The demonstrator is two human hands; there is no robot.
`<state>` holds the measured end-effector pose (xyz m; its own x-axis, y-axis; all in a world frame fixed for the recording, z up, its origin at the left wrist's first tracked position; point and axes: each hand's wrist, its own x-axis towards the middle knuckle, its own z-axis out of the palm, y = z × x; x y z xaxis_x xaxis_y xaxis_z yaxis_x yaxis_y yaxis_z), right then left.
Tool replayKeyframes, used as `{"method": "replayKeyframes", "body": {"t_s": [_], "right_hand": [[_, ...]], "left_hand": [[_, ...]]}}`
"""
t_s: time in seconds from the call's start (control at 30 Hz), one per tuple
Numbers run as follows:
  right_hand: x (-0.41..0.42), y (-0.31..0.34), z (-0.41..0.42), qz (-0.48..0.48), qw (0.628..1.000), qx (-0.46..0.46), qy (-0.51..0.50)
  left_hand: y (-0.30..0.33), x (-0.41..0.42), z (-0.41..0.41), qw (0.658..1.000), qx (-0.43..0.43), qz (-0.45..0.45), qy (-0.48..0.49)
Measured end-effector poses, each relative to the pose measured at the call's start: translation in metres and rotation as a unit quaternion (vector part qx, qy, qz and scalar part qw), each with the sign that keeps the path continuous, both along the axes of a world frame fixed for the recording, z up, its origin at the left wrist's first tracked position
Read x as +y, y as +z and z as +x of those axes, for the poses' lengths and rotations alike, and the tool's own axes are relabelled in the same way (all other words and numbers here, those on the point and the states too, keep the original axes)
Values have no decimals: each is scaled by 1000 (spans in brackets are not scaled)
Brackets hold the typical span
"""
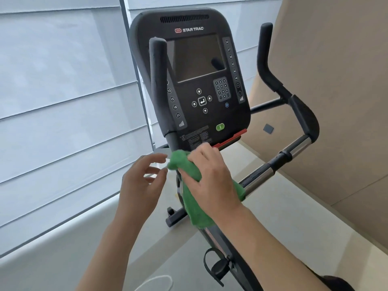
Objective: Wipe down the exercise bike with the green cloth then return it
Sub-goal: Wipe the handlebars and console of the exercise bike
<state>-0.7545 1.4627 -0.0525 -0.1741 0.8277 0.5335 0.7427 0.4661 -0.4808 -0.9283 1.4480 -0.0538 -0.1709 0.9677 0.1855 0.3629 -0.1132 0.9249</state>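
Note:
The exercise bike's black console (193, 80) with a dark screen and keypad fills the middle of the head view. Black foam handlebars rise on the left (157, 85) and right (270, 66). A green cloth (191, 198) hangs just below the console's bottom edge, over the bike's stem. My right hand (210, 175) grips the bunched top of the cloth. My left hand (142, 181) hovers beside it, fingers loosely spread and holding nothing, its fingertips close to the cloth's left end.
White window blinds (63, 101) cover the left side. A beige wall (336, 80) stands on the right. A chrome handlebar section (294, 150) runs to the right. A pedal with a strap (216, 267) sits low, above the pale floor (273, 227).

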Motion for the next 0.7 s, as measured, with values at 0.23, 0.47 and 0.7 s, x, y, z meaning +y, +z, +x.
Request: {"method": "replayKeyframes", "body": {"t_s": [0.23,0.47,0.7], "right_hand": [[-26,-20,1,13,999,-33,-20],[35,15,-63,35,990,-133,-43],[9,1,-41,23,997,-69,-12]], "left_hand": [[-11,0,-10,1000,-7,-15,7],[-6,2,-30,998,-30,-27,37],[-1,-8,-29,999,-49,-8,14]]}}
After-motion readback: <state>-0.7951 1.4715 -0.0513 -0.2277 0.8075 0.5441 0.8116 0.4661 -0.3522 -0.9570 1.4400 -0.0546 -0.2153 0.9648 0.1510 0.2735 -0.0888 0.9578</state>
